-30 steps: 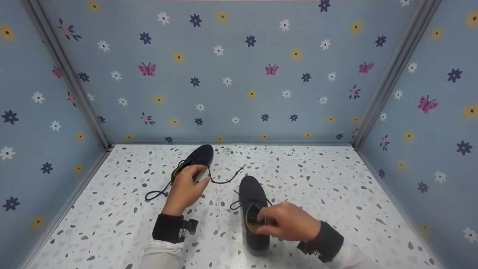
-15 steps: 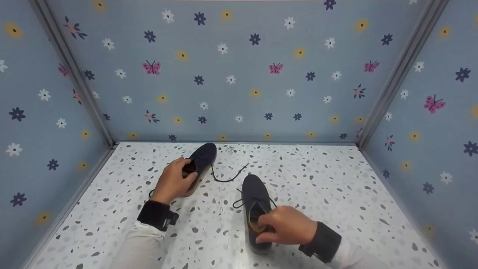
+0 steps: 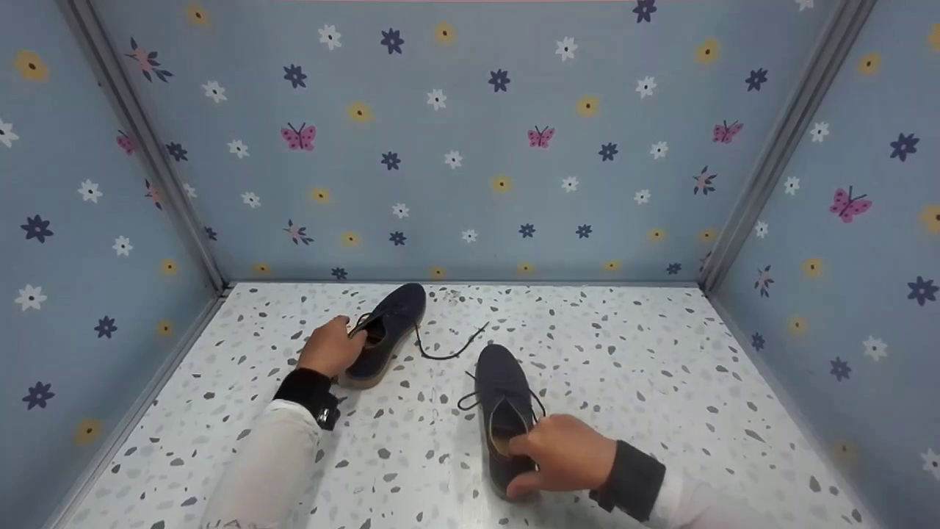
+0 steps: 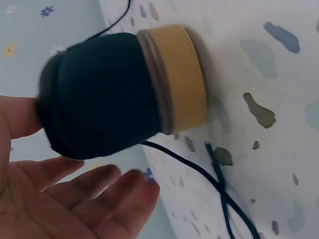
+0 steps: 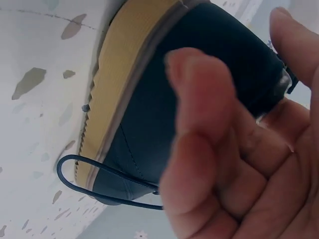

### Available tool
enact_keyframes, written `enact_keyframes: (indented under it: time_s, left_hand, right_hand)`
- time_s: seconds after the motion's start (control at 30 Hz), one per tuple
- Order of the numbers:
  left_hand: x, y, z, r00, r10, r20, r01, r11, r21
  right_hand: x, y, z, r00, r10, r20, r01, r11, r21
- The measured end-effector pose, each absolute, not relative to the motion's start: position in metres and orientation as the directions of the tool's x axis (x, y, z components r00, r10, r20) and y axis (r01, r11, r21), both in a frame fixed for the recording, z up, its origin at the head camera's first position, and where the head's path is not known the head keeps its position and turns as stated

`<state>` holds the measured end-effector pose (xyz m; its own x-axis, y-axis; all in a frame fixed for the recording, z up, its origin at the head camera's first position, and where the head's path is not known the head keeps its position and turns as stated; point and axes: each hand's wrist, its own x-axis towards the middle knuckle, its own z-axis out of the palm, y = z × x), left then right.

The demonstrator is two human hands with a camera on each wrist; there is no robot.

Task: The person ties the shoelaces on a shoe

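Observation:
Two dark navy lace-up shoes lie on the speckled floor. My left hand is at the left side of the left shoe, its thumb at the opening. The left wrist view shows that shoe's heel and yellowish sole, with my fingers extended beside it. Below it, my right hand holds the right shoe near the heel, index finger curled into the opening and thumb by the heel. In the right wrist view the other curled fingers partly cover the shoe's side.
A loose dark lace trails right from the left shoe. Lace loops stick out beside the right shoe. Blue flowered panels stand at the back and both sides, joined by grey metal corner strips.
My left hand has moved left and out from over the left shoe's opening to its side. My right thumb has shifted down toward the right shoe's heel. Both shoes look unmoved.

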<state>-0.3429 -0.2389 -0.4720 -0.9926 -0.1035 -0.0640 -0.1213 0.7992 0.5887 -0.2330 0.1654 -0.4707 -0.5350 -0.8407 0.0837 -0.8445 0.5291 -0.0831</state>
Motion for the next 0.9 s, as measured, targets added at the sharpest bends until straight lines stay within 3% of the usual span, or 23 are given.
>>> enact_keyframes:
  time_s: [0.27,0.57,0.9]
  left_hand:
    - [-0.351,-0.246,-0.477,-0.972,-0.189,-0.139,-0.233,0.711,0.664]
    - [-0.351,-0.246,-0.475,-0.966,-0.215,-0.143,-0.257,0.740,0.622]
    - [-0.352,-0.244,-0.475,-0.964,-0.224,-0.145,-0.265,0.745,0.612]
  right_hand:
    - [-0.236,0.166,-0.468,-0.560,-0.827,0.054,-0.824,0.549,-0.139]
    - [-0.253,0.189,-0.459,-0.639,-0.757,0.140,-0.761,0.593,-0.265]
    - [-0.303,0.229,-0.466,-0.749,-0.601,0.277,-0.656,0.732,-0.185]
